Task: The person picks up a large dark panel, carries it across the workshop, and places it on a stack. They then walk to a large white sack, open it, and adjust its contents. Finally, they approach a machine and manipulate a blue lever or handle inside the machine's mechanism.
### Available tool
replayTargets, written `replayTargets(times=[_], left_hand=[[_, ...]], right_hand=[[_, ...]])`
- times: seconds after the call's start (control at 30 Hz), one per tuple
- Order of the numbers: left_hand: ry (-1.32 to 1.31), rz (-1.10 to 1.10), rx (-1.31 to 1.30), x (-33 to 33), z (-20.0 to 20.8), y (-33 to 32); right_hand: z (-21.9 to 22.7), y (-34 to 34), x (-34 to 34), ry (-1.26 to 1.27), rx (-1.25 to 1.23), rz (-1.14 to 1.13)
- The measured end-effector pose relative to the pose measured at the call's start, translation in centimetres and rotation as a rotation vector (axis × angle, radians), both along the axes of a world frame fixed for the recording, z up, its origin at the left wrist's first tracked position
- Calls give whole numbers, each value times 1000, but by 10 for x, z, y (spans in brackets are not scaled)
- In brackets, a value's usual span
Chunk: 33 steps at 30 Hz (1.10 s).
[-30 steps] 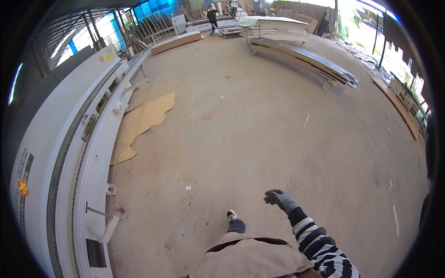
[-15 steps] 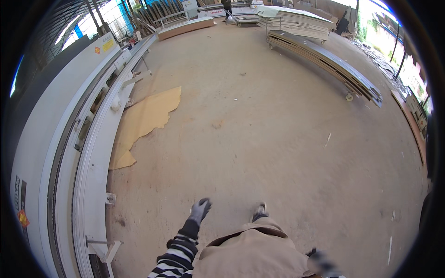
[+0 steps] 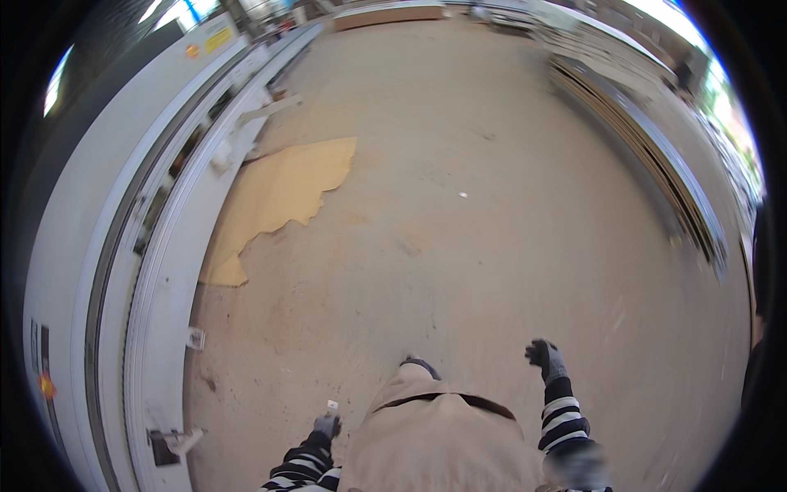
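Grey-gloved hands (image 3: 328, 425) (image 3: 548, 359), two; one tan sheet (image 3: 283, 193)

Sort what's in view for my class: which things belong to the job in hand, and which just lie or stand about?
In use, as far as shown:
gloved left hand
gloved right hand
(nothing visibly held in either)

Lying or standing about:
small white scrap on the floor
torn tan sheet
long white machine, left
stacked boards, right

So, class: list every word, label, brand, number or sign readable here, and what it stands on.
Nothing is legible.
Yellow label on the white machine: too small.
Orange mark beside it: blurred.
Dark strip, machine's near end: blurred.
Orange sticker there: blurred.
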State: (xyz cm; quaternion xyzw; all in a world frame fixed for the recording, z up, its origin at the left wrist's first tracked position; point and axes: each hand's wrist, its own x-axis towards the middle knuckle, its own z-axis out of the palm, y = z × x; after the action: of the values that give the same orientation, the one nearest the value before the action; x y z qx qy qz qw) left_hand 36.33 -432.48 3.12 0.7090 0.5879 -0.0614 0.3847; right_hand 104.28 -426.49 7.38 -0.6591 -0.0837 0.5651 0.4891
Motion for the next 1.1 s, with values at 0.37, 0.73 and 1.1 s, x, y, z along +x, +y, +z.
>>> replayTargets(times=[0.37, 0.73, 1.1], left_hand=[[89, 195, 219, 78, 15, 294], [-438, 270, 289, 414, 104, 835], [325, 177, -22, 316, 0, 785]], right_hand=[[26, 281, 7, -37, -163, 395], [-64, 502, 146, 106, -498, 306], [-4, 1052, 253, -165, 44, 548]])
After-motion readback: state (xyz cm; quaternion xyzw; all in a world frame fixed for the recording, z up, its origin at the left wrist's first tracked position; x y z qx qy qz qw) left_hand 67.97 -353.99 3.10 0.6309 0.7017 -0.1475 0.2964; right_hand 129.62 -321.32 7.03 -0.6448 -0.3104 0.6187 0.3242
